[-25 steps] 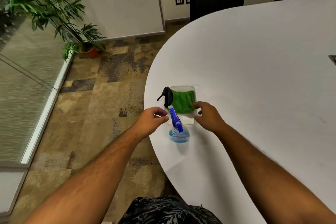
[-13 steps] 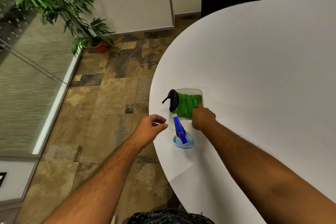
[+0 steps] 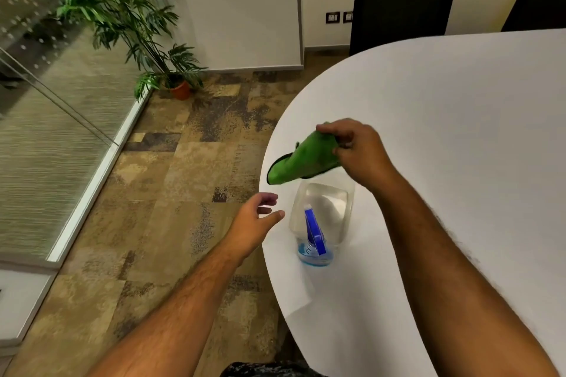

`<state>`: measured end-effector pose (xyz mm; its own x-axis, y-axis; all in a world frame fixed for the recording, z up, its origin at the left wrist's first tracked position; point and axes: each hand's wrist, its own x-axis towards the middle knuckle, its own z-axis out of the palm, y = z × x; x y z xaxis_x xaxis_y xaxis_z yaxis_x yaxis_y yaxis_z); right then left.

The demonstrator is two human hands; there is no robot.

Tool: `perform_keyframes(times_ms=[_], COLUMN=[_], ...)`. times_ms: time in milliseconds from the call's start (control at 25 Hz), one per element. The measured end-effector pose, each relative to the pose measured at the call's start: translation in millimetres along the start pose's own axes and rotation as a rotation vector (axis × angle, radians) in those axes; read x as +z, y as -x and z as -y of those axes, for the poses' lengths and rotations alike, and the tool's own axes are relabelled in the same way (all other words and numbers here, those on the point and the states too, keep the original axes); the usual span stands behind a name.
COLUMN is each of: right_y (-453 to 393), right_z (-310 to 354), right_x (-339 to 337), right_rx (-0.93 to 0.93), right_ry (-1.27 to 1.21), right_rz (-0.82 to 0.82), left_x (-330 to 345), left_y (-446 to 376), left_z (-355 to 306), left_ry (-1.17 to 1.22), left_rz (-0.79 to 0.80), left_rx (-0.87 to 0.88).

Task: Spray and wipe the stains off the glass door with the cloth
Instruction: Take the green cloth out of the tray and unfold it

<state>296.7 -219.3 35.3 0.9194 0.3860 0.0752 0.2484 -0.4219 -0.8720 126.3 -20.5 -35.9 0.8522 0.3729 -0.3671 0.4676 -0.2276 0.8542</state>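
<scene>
**Cloth lifted above the bench's rounded end**

The white bench (image 3: 444,138) ends in a broad curve on its left side, and everything in play sits close to that curved edge. Beyond the edge the patterned carpet floor (image 3: 171,193) lies open as far as the frosted glass door (image 3: 52,119) along the left, whose pale bottom rail runs diagonally across the floor. A potted plant (image 3: 134,18) stands in the far corner by the glass, and a dark chair (image 3: 401,3) is drawn up at the bench's far edge. The rest of the bench top to the right is bare.

The right hand (image 3: 358,150) holds the green cloth (image 3: 303,159) in the air over the curved edge, fingers pinched together on its upper end. The cloth hangs down and to the left in a crumpled fold, bright green with a dark trimmed border along its lower rim.

Below it a clear plastic container (image 3: 324,211) rests on the bench just inside the edge. A spray bottle (image 3: 314,242) with blue liquid and a blue neck stands against the container's near side; its head is hidden behind the cloth.

The left hand (image 3: 254,220) hovers at the bench's edge beside the container, fingers loosely apart, holding nothing.
</scene>
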Motion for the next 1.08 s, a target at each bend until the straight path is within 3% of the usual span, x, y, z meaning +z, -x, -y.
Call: perform_keyframes(times_ms=[240, 400, 600, 680, 800, 880, 1000, 1080], right_y=[7, 19, 37, 44, 58, 68, 92, 107], right_z=[109, 163, 231, 255, 295, 316, 356, 384], right_x=[-19, -9, 54, 92, 157, 200, 278, 328], right_rx=[-0.220, -0.217, -0.167, -0.143, -0.122, -0.185, -0.427, -0.575], right_ry=[0.011, -0.191, -0.489, -0.543, -0.552, -0.327, 0.293, 0.444], right_rz=[-0.041, 0.112, 0.350, 0.446, 0.518, 0.484, 0.369, 0.333], left_x=[-28, -56, -152, -199, -273, -315, -393, -448], left_y=[1, 10, 53, 72, 99, 118, 152, 182], left_z=[-35, -53, -40, -29, -6, 9, 43, 70], left_ry=[0.106, 0.278, 0.108, 0.145, 0.090, 0.065, -0.091, -0.227], left_rz=[-0.145, -0.228, -0.384, -0.341, -0.399, -0.446, -0.573, -0.593], left_rx=[0.234, 0.314, 0.617, 0.625, 0.601, 0.589, 0.578, 0.536])
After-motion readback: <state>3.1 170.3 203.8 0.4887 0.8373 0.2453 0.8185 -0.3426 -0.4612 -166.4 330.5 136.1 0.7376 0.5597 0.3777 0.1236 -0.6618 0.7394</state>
